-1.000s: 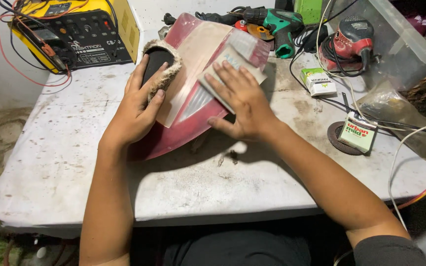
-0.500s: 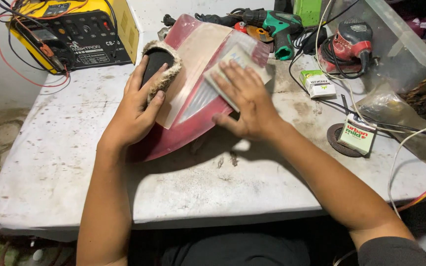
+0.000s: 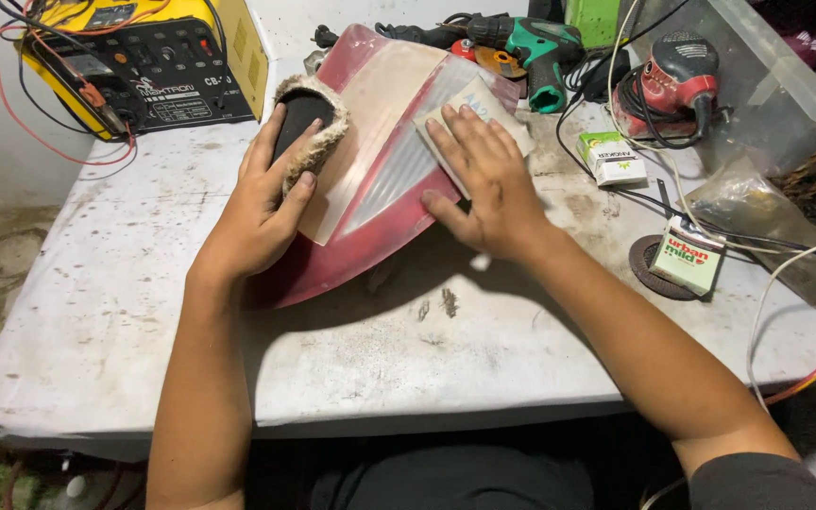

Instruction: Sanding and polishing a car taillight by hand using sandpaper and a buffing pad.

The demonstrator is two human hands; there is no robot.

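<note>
We've got a dusty white counter (image 3: 125, 283) with a red tail-light lens (image 3: 380, 179) lying across its middle, the biggest thing on it. Behind sits a yellow charger box (image 3: 144, 57), and at the far right a clear plastic bin (image 3: 757, 66) whose contents are too dark to make out. Our left hand (image 3: 257, 212) reaches forward, grip curled around a fuzzy polishing pad (image 3: 306, 118) at the lens's left edge. Our right hand (image 3: 488, 184) lies flat, fingers spread, pressing a sheet of sandpaper (image 3: 479, 99) onto the lens. Two small packs (image 3: 613, 156) sit right of it.
</note>
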